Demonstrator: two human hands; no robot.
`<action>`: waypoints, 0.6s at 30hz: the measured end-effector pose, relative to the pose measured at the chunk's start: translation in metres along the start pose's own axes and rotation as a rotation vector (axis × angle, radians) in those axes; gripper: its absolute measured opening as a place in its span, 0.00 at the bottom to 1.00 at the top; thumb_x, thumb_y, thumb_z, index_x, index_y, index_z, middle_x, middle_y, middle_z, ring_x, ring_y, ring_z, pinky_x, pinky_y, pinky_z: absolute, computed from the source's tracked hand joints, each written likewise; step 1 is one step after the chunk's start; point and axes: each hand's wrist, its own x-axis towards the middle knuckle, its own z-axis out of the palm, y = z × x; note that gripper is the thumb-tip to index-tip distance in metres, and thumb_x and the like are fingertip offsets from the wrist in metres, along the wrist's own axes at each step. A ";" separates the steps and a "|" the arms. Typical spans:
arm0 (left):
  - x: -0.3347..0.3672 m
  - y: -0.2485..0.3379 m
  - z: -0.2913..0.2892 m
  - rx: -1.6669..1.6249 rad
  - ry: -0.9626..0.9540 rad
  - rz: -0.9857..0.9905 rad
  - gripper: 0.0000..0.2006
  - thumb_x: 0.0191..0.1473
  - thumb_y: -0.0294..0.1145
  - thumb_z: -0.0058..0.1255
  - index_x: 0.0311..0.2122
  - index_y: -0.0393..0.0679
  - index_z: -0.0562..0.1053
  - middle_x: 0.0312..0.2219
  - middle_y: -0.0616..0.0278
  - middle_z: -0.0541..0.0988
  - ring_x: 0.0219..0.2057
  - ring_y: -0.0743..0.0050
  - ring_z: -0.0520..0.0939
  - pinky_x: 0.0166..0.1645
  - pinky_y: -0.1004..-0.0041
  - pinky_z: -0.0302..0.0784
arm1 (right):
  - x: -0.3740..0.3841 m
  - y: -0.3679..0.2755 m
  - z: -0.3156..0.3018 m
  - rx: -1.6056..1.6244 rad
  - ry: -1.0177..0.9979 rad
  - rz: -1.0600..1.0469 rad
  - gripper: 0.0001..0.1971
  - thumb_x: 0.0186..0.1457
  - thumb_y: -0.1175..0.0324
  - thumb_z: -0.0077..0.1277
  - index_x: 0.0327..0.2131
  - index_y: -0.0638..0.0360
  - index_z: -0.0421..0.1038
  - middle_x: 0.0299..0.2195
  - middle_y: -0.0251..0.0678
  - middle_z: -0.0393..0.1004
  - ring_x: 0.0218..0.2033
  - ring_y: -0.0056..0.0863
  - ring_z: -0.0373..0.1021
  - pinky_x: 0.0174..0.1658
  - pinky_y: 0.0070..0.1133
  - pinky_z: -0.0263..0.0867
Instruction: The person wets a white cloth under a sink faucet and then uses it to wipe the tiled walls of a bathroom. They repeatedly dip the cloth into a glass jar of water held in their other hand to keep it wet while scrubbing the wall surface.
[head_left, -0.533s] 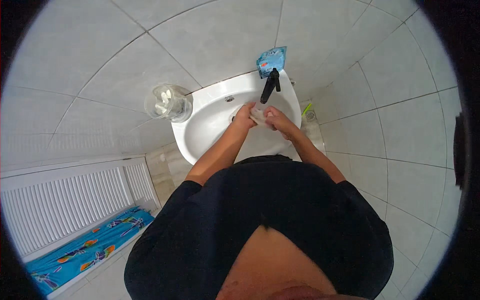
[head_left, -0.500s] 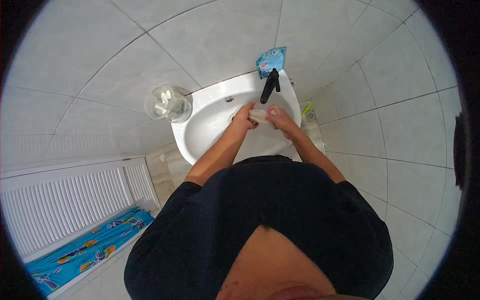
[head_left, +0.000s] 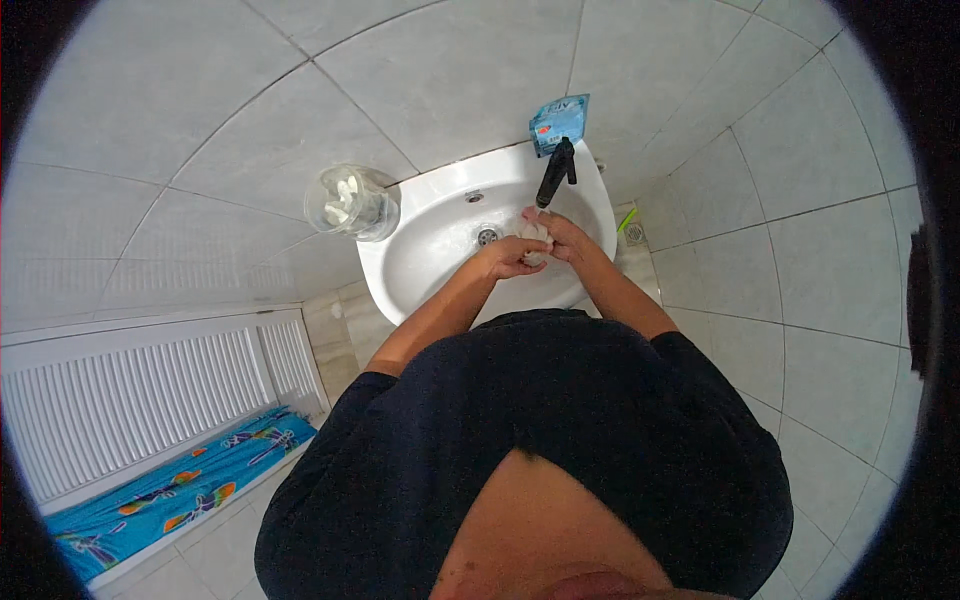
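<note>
Over the right part of the white washbasin [head_left: 374,268], a small whitish, cloth-like bundle [head_left: 535,232] is held between my two hands. My left hand [head_left: 508,258] closes on its near left side. From the right, my right hand [head_left: 568,238] grips it, fingers curled round the far side. Much of the bundle is hidden by the fingers, so its exact kind does not show. Right above my hands is the spout of the black tap [head_left: 555,178]; I cannot make out clearly whether water runs. The metal drain [head_left: 487,237] lies uncovered, left of my hands.
A blue pouch [head_left: 560,122] stands behind the tap against the tiled wall. Left of the basin is a clear plastic container [head_left: 350,203] with white items inside. A bright green stick-like thing [head_left: 628,219] is at the right by a floor drain [head_left: 635,234]. A blue patterned cloth [head_left: 190,490] lies lower left.
The bundle, stretched lengthwise between my hands before, is now bunched up. Both hands have come together, nearer the spout, and the drain has come into view. The whole view has shifted slightly.
</note>
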 end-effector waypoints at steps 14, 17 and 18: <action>0.038 -0.026 -0.017 1.416 0.464 0.631 0.15 0.37 0.41 0.54 0.20 0.36 0.72 0.19 0.47 0.74 0.23 0.51 0.75 0.28 0.62 0.70 | 0.028 0.015 0.026 -1.077 0.747 -0.247 0.30 0.39 0.43 0.48 0.40 0.59 0.65 0.36 0.48 0.69 0.41 0.42 0.65 0.42 0.32 0.61; 0.037 -0.020 -0.013 1.505 0.500 0.569 0.16 0.38 0.42 0.53 0.24 0.37 0.72 0.21 0.45 0.73 0.24 0.51 0.75 0.29 0.62 0.69 | 0.036 0.015 0.011 -1.138 0.749 -0.222 0.28 0.45 0.47 0.44 0.40 0.65 0.63 0.30 0.41 0.69 0.32 0.30 0.67 0.37 0.27 0.63; 0.035 -0.020 -0.012 1.476 0.530 0.545 0.16 0.38 0.43 0.53 0.25 0.38 0.72 0.19 0.49 0.73 0.22 0.54 0.75 0.27 0.64 0.69 | 0.036 0.014 0.008 -0.981 0.663 -0.193 0.26 0.47 0.48 0.42 0.39 0.64 0.63 0.30 0.40 0.69 0.32 0.30 0.67 0.37 0.27 0.64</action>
